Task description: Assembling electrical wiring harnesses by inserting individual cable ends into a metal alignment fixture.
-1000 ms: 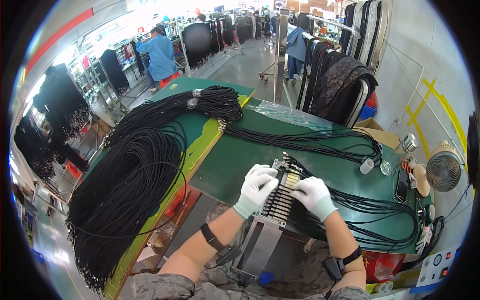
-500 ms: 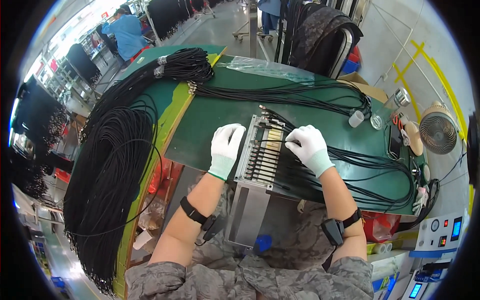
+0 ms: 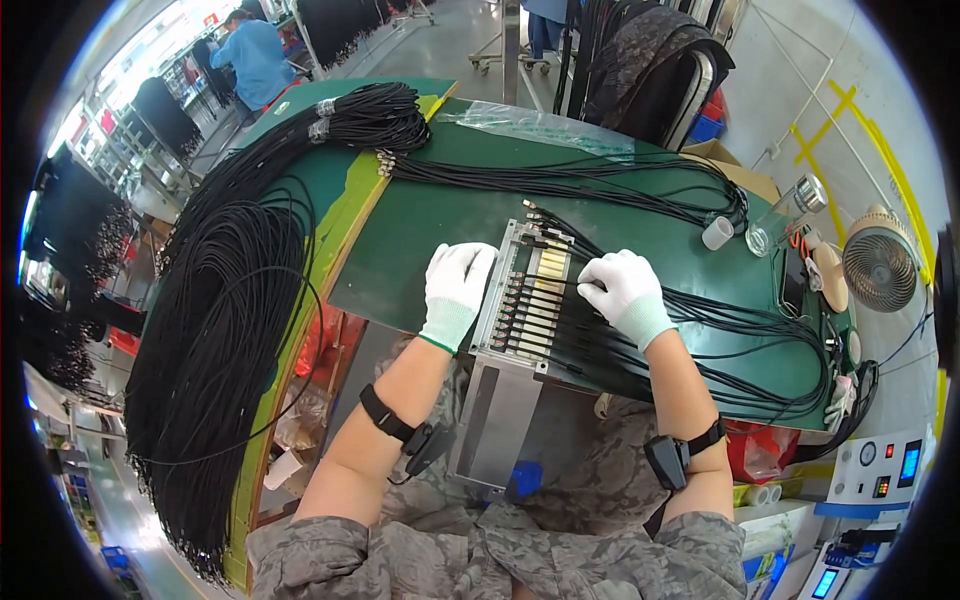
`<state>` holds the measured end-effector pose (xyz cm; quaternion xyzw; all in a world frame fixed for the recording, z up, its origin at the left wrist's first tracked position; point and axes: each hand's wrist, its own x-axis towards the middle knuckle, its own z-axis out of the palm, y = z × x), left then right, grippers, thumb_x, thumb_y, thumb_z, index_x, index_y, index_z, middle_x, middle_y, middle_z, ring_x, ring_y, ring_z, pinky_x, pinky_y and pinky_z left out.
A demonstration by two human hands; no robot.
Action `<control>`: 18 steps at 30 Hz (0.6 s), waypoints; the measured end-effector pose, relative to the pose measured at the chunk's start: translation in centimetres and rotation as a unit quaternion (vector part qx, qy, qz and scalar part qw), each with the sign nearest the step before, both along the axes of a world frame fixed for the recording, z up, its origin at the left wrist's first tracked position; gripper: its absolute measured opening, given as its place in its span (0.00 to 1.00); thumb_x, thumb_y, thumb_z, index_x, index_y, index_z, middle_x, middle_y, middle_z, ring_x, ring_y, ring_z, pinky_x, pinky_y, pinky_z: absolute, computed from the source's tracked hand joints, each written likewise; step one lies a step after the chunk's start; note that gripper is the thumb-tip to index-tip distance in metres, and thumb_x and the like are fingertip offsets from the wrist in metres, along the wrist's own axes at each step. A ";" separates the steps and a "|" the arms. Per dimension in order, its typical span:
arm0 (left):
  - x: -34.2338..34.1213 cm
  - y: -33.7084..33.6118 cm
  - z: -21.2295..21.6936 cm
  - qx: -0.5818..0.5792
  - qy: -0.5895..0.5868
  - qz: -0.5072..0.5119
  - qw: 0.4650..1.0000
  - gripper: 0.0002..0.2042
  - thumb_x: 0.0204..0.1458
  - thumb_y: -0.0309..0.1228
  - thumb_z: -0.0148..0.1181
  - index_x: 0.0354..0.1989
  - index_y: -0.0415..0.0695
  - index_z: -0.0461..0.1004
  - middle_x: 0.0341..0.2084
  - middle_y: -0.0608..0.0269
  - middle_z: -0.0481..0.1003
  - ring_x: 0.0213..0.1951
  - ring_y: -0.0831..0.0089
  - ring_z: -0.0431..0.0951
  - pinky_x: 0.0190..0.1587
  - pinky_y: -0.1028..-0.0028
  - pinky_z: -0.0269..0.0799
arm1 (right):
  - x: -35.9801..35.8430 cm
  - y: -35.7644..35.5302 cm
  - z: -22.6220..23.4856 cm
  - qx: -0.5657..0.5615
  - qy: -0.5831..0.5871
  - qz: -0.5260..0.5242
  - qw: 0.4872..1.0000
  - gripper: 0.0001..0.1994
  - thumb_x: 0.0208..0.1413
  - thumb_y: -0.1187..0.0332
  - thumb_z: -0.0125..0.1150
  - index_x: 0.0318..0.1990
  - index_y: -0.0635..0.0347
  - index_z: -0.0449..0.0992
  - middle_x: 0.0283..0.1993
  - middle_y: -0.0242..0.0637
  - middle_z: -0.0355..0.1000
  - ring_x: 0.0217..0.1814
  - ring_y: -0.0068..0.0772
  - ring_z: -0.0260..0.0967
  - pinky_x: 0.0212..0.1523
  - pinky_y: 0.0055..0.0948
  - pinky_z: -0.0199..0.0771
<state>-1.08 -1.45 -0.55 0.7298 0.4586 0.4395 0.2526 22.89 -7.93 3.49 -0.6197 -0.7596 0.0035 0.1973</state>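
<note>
A metal fixture [image 3: 493, 318] lies across the table's near edge, with a row of slots holding black cables by their plug ends [image 3: 514, 306]. My left hand [image 3: 458, 290], in a white glove, rests against the fixture's left edge. Its fingers are curled together, and whatever they may hold is hidden. On the fixture's right side, my gloved right hand [image 3: 622, 290] pinches a thin black cable [image 3: 566, 282] that runs into one of the slots. Pale yellow slot pieces [image 3: 551, 264] show near the far end, above that cable. More black cables [image 3: 750, 314] trail away to the right.
A large bundle of black cables [image 3: 225, 300] hangs over the table's left side. Further cables [image 3: 560, 185] lie along the back. At the right are a white cup [image 3: 717, 233], a glass bottle [image 3: 775, 228] and a fan [image 3: 879, 258]. A person in blue [image 3: 252, 62] sits far left.
My right hand has shifted slightly right, still pinching the cable. My left fingers have drawn closer together at the fixture's edge. The whole view has moved a little.
</note>
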 end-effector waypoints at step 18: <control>2.2 -0.6 -0.6 0.140 0.217 -0.086 0.962 0.11 0.47 0.45 0.62 0.39 0.62 0.82 0.58 0.49 0.65 0.61 0.47 0.60 0.66 0.54 0.45 | 0.8 3.3 -1.5 0.042 -0.091 -0.100 0.990 0.07 0.45 0.60 0.65 0.27 0.50 0.76 0.29 0.33 0.71 0.38 0.40 0.68 0.40 0.37 0.67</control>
